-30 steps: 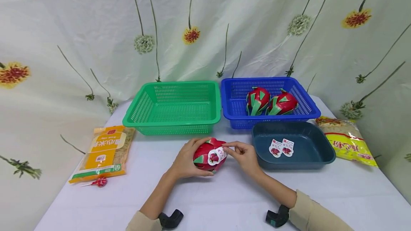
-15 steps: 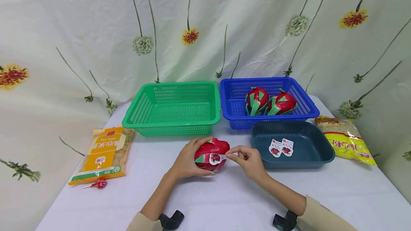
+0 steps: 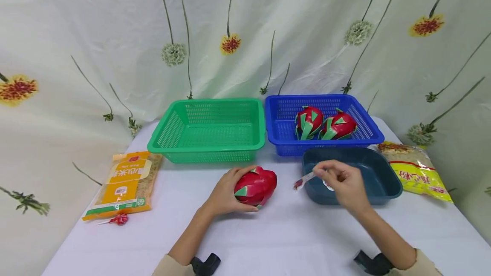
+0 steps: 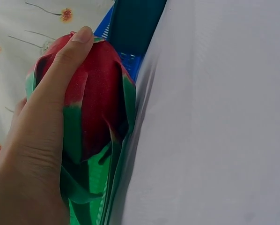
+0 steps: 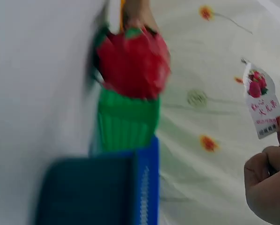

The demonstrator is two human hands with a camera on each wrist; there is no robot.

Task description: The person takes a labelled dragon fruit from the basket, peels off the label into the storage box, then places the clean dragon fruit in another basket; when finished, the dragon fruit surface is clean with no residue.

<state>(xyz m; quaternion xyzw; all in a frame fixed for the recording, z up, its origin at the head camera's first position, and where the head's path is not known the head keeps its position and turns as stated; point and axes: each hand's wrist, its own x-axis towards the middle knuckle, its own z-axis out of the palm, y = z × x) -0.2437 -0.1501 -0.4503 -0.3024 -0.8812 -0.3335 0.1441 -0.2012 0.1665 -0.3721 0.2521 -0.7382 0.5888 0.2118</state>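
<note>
My left hand [image 3: 226, 194] grips a red dragon fruit [image 3: 258, 185] with green leaf tips, resting on the white table. In the left wrist view the thumb lies along the red skin of that dragon fruit [image 4: 100, 89]. My right hand [image 3: 343, 183] pinches the end of a small white label [image 3: 304, 179] in front of the dark teal tray [image 3: 374, 169]. The right wrist view shows the same label [image 5: 261, 103] with a dragon fruit picture and printed text. Inside the tray another label [image 3: 327, 185] is partly covered by the right hand.
A green basket [image 3: 207, 148] and a blue basket [image 3: 284, 145] stand at the back; the blue one holds two dragon fruits [image 3: 337, 126]. Bagged food [image 3: 126, 182] and a lollipop [image 3: 119, 219] lie left, a yellow bag [image 3: 418, 173] right.
My right hand has pulled the label away from the dragon fruit and moved right, to the teal tray's near left side. The left hand still holds the fruit in about the same place.
</note>
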